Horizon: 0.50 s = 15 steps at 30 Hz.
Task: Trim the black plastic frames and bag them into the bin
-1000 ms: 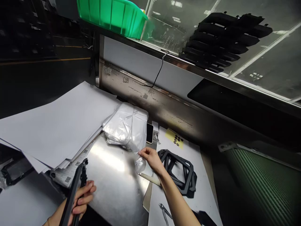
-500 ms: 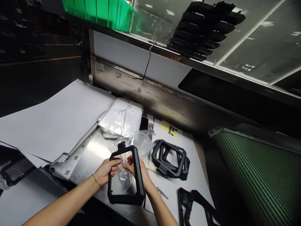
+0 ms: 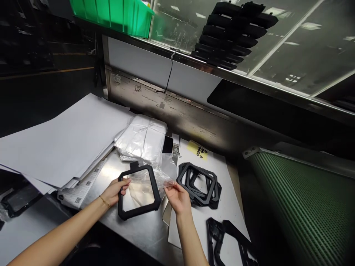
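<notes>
My left hand (image 3: pixel 116 190) is closed around the left side of a black plastic frame (image 3: pixel 140 212), which has a tab on its top edge and an open middle. Behind the frame a clear plastic bag (image 3: pixel 168 167) stretches between my two hands. The fingers of my left hand also reach the bag's edge through the opening. My right hand (image 3: pixel 178 196), right of the frame, pinches the bag with its palm turned up. Beside it lies a stack of similar black frames (image 3: pixel 206 200) on white board.
Packed clear bags (image 3: pixel 141 135) and large white sheets (image 3: pixel 63 136) lie to the left. A differently shaped black part (image 3: pixel 216 236) is at the front right. A green conveyor belt (image 3: pixel 299 207) runs along the right. Above the bench are a green bin (image 3: pixel 113 14) and stacked black parts (image 3: pixel 230 35).
My hands have moved apart, spreading the bag wide between them. The black frame has shifted left and up, now gripped by my left hand, and my right hand has come out from behind it.
</notes>
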Each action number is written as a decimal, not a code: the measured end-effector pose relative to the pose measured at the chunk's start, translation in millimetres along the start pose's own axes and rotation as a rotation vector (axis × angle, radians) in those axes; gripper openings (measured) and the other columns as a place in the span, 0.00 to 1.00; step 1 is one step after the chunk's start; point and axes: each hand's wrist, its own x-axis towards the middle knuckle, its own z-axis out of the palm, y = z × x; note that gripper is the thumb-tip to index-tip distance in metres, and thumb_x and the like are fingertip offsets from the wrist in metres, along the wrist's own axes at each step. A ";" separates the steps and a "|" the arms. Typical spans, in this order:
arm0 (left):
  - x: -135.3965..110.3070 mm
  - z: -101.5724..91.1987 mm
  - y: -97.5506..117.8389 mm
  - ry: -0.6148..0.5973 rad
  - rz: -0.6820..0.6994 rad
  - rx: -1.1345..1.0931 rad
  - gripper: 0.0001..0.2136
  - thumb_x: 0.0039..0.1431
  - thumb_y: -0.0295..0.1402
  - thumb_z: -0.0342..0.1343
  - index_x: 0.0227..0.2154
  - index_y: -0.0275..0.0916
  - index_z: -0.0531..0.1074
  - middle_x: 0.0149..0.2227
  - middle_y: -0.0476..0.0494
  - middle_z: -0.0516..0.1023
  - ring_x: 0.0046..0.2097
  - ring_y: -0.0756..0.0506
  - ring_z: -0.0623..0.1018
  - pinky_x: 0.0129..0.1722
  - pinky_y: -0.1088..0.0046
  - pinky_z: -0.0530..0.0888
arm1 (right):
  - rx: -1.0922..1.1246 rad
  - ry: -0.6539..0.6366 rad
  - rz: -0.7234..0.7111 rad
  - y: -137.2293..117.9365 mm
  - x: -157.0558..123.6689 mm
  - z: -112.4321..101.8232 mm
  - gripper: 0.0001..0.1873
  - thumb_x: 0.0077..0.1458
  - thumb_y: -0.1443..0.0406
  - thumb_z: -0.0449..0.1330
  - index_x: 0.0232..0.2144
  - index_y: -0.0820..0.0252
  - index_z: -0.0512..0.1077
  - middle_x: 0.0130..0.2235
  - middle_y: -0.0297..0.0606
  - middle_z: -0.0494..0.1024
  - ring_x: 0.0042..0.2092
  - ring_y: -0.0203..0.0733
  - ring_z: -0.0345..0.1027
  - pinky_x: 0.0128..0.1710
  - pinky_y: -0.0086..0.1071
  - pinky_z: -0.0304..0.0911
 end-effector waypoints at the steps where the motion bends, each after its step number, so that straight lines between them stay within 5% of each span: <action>1: -1.7 -3.2 2.8 -0.012 0.008 0.011 0.05 0.55 0.30 0.49 0.30 0.33 0.66 0.24 0.54 0.66 0.19 0.58 0.63 0.14 0.83 0.62 | 0.044 0.028 -0.004 -2.4 0.7 -3.5 0.13 0.55 0.59 0.51 0.33 0.64 0.66 0.31 0.33 0.69 0.28 0.31 0.64 0.28 0.30 0.63; 6: -43.2 -20.8 28.6 -0.131 -0.012 0.082 0.10 0.56 0.37 0.46 0.31 0.33 0.65 0.24 0.52 0.65 0.18 0.59 0.60 0.11 0.85 0.54 | 0.159 0.130 -0.027 -13.4 -2.6 0.5 0.11 0.55 0.61 0.51 0.28 0.64 0.64 0.22 0.26 0.63 0.20 0.26 0.55 0.19 0.23 0.56; 8: -68.6 -23.9 38.2 -0.175 -0.082 0.155 0.14 0.56 0.39 0.44 0.40 0.34 0.64 0.22 0.51 0.64 0.18 0.58 0.60 0.11 0.85 0.52 | 0.143 0.127 -0.024 -18.8 -6.0 6.6 0.10 0.55 0.62 0.52 0.26 0.64 0.63 0.21 0.25 0.60 0.17 0.24 0.51 0.16 0.21 0.51; 11: -96.1 -13.0 37.8 -0.221 -0.137 0.286 0.28 0.53 0.36 0.51 0.55 0.44 0.47 0.21 0.52 0.66 0.18 0.55 0.63 0.11 0.85 0.53 | 0.059 0.060 -0.001 -26.7 -15.1 19.1 0.13 0.54 0.60 0.52 0.24 0.63 0.61 0.21 0.25 0.63 0.15 0.23 0.46 0.14 0.21 0.45; 15: -96.4 15.5 14.9 -0.270 -0.112 0.414 0.42 0.48 0.33 0.57 0.57 0.46 0.31 0.20 0.53 0.70 0.16 0.55 0.63 0.11 0.84 0.56 | -0.137 -0.162 0.051 -36.9 -38.3 37.0 0.15 0.50 0.56 0.53 0.22 0.61 0.61 0.20 0.30 0.69 0.15 0.25 0.48 0.14 0.23 0.45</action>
